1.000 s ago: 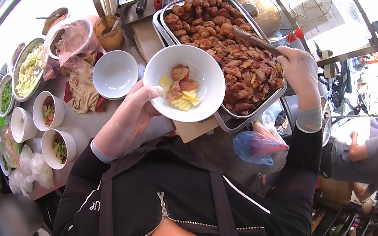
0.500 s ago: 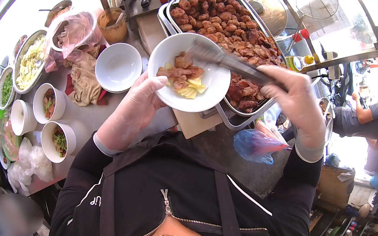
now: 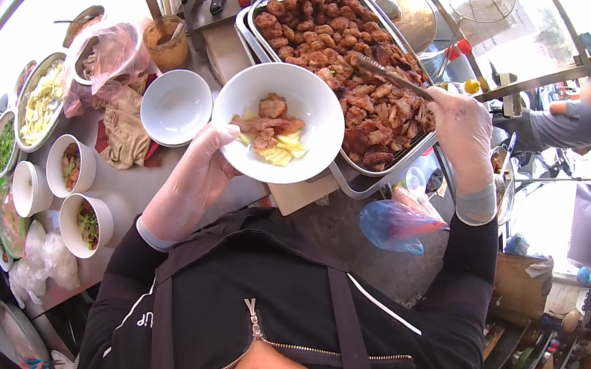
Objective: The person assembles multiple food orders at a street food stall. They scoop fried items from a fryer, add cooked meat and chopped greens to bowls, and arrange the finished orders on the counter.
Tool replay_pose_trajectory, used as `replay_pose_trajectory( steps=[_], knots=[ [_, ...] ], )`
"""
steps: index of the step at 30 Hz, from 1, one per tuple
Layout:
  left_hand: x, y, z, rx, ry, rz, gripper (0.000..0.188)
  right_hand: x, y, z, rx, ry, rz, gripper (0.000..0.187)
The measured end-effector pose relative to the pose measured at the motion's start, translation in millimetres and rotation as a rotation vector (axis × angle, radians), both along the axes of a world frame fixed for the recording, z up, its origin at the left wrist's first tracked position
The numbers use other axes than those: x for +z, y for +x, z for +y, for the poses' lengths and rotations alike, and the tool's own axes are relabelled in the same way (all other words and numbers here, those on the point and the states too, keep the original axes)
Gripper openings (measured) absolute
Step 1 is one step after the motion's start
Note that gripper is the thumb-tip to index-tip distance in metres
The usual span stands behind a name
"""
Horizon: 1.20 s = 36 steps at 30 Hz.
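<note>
My left hand [image 3: 190,185], in a clear plastic glove, grips the rim of a white bowl [image 3: 326,117], thumb inside the edge. Browned meat pieces [image 3: 273,110] lie in that bowl beside pale yellow slices [image 3: 281,154]. My right hand [image 3: 464,136], gloved too, is closed around the handle of metal tongs [image 3: 393,77]. The tongs' tips reach down to the cooked meat [image 3: 378,109] heaped in a large metal tray [image 3: 406,160]; whether they pinch a piece I cannot make out. Round browned pieces [image 3: 318,25] fill the tray's far half.
White bowls [image 3: 176,107] are stacked left of my bowl. Farther left stand filled paper bowls [image 3: 86,225], a tan cloth [image 3: 124,132] and a basin of pale chopped vegetable [image 3: 42,102]. A blue-pink plastic bag [image 3: 402,224] hangs right of the tray. Another person [image 3: 561,120] is at the far right.
My right hand has moved the tongs from over the bowl to the meat in the tray, up and to the right. The bowl has shifted slightly left in the picture.
</note>
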State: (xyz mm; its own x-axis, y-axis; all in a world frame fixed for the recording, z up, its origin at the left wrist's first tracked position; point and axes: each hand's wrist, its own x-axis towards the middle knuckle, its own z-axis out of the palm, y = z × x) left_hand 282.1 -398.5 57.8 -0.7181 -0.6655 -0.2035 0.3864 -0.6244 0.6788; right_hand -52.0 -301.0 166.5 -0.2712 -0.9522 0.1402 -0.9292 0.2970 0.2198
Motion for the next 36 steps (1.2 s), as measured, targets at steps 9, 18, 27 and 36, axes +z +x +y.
replay_pose_trajectory(
  steps=[9, 18, 27, 36],
  knots=[
    [0.7, -6.3, 5.2, 0.039, -0.042, -0.115, 0.064, 28.0, -3.6, 35.7, 0.02, -0.213, -0.613, 0.025],
    [15.7, -5.9, 11.6, 0.012, -0.169, -0.119, 0.063, 15.1, 51.1, 37.3, 0.261, 0.007, -0.386, 0.031],
    [9.4, -4.0, 12.5, 0.06, -0.092, -0.123, 0.063, 19.8, 70.0, 37.4, 0.287, 0.07, -0.373, 0.031],
    [5.7, -0.7, 11.1, 0.074, -0.064, -0.127, 0.062, 25.7, 49.4, 30.6, 0.324, 0.012, -0.441, 0.027]
  ],
)
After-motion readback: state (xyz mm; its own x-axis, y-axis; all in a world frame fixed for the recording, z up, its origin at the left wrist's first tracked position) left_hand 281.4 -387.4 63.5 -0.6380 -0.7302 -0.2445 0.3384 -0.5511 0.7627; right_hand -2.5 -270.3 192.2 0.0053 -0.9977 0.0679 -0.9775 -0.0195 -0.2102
